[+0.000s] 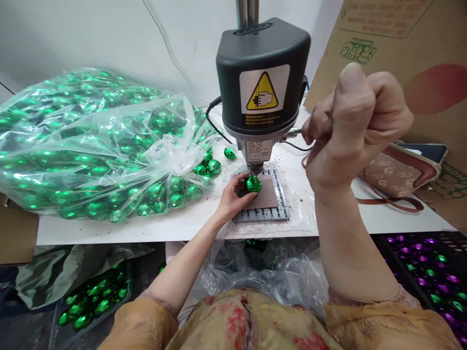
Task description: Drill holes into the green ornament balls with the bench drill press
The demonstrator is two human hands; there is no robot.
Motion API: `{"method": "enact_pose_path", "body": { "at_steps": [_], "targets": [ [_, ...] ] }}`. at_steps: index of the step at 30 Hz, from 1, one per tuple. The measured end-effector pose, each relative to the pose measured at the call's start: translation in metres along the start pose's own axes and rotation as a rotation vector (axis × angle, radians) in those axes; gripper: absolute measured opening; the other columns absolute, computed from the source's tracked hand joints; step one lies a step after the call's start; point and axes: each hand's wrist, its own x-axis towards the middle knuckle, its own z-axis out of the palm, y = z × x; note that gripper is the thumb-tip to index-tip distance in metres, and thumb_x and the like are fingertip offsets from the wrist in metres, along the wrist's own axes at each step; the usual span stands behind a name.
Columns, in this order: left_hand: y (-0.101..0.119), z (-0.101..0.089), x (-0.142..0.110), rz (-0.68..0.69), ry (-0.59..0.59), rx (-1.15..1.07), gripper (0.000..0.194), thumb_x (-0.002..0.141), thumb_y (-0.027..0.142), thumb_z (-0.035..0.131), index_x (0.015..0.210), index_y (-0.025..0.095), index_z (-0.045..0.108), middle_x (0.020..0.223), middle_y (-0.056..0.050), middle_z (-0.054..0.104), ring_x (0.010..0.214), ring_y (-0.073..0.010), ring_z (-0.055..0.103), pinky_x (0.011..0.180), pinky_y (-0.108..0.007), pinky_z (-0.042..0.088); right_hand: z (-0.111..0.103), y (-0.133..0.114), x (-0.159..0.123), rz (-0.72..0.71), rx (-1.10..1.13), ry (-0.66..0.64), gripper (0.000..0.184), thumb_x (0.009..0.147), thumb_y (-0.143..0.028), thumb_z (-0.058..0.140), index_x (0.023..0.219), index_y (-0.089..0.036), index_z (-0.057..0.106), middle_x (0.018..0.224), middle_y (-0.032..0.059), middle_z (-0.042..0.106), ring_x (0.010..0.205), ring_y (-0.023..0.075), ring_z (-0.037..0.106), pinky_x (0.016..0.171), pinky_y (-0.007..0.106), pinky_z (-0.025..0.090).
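Note:
A shiny green faceted ball (254,183) rests under the chuck of a black drill press (264,97). My left hand (235,195) grips the ball between thumb and fingers, holding it over a brown board (269,192) on the slotted metal base (283,204). The tool tip meets the top of the ball, though I cannot tell whether it has entered. At the machine's right side, my right hand (359,109) is closed in a fist around the feed lever (295,132); most of the lever is hidden by the fingers.
A large clear plastic bag (175,150) of green balls lies left on the white table (109,234). Several loose balls (214,166) sit by its mouth. A patterned purse (397,172) and cardboard box (386,29) stand right. Bins of balls (95,296) are below; plastic film covers my lap.

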Motion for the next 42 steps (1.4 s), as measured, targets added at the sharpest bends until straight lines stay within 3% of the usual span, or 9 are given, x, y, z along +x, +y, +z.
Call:
{"method": "enact_pose_path", "body": {
  "at_steps": [3, 10, 17, 21, 26, 35, 42],
  "targets": [
    [0.000, 0.003, -0.001, 0.067, 0.014, 0.092, 0.054, 0.079, 0.036, 0.085, 0.127, 0.021, 0.065, 0.123, -0.010, 0.068, 0.109, -0.0239, 0.067, 0.092, -0.037, 0.057, 0.000, 0.000, 0.000, -0.008, 0.011, -0.011, 0.051, 0.093, -0.035, 0.058, 0.058, -0.017, 0.026, 0.053, -0.0093, 0.033, 0.048, -0.0060, 0.039, 0.053, 0.018, 0.030],
    [-0.001, 0.016, -0.008, 0.052, 0.025, 0.084, 0.053, 0.084, 0.041, 0.083, 0.128, 0.022, 0.063, 0.130, -0.011, 0.069, 0.122, -0.0285, 0.066, 0.108, -0.045, 0.052, -0.001, -0.001, -0.001, -0.017, -0.023, 0.000, 0.049, 0.094, -0.039, 0.059, 0.060, -0.018, 0.031, 0.054, -0.0083, 0.031, 0.046, -0.0038, 0.038, 0.052, 0.019, 0.031],
    [-0.005, 0.022, -0.009, -0.033, 0.041, -0.039, 0.062, 0.081, 0.053, 0.085, 0.127, 0.020, 0.059, 0.124, -0.012, 0.071, 0.119, -0.0285, 0.069, 0.106, -0.046, 0.055, -0.003, 0.001, -0.003, -0.058, -0.109, -0.013, 0.048, 0.097, -0.040, 0.056, 0.063, -0.021, 0.029, 0.054, -0.0066, 0.032, 0.046, 0.0010, 0.036, 0.050, 0.023, 0.031],
    [-0.006, 0.021, -0.009, -0.038, 0.033, -0.035, 0.061, 0.082, 0.054, 0.085, 0.126, 0.021, 0.060, 0.123, -0.011, 0.071, 0.118, -0.0286, 0.069, 0.106, -0.047, 0.054, -0.005, 0.005, -0.010, -0.084, -0.039, 0.036, 0.052, 0.095, -0.035, 0.061, 0.061, -0.022, 0.024, 0.051, -0.0061, 0.026, 0.043, 0.0036, 0.030, 0.046, 0.028, 0.025],
    [-0.005, 0.021, -0.010, -0.036, 0.016, -0.046, 0.062, 0.083, 0.054, 0.084, 0.128, 0.021, 0.059, 0.126, -0.012, 0.071, 0.119, -0.0287, 0.068, 0.108, -0.047, 0.054, -0.009, 0.008, -0.023, -0.140, 0.068, 0.022, 0.054, 0.096, -0.028, 0.059, 0.060, -0.020, 0.020, 0.051, -0.0051, 0.019, 0.044, 0.0024, 0.023, 0.048, 0.026, 0.022],
    [-0.005, 0.020, -0.011, -0.031, 0.002, -0.044, 0.063, 0.084, 0.057, 0.083, 0.130, 0.021, 0.059, 0.129, -0.012, 0.070, 0.123, -0.0284, 0.067, 0.111, -0.046, 0.052, -0.013, 0.014, -0.031, -0.187, 0.046, 0.037, 0.051, 0.096, -0.029, 0.058, 0.063, -0.019, 0.021, 0.054, -0.0056, 0.014, 0.043, 0.0015, 0.020, 0.046, 0.023, 0.022],
    [-0.004, 0.020, -0.010, -0.038, 0.001, -0.047, 0.064, 0.083, 0.057, 0.083, 0.130, 0.022, 0.059, 0.129, -0.012, 0.070, 0.122, -0.0284, 0.068, 0.110, -0.046, 0.053, -0.017, 0.019, -0.039, -0.207, 0.085, 0.034, 0.051, 0.093, -0.024, 0.060, 0.061, -0.017, 0.021, 0.052, -0.0055, 0.019, 0.041, 0.0013, 0.019, 0.042, 0.023, 0.024]
  ]
}}
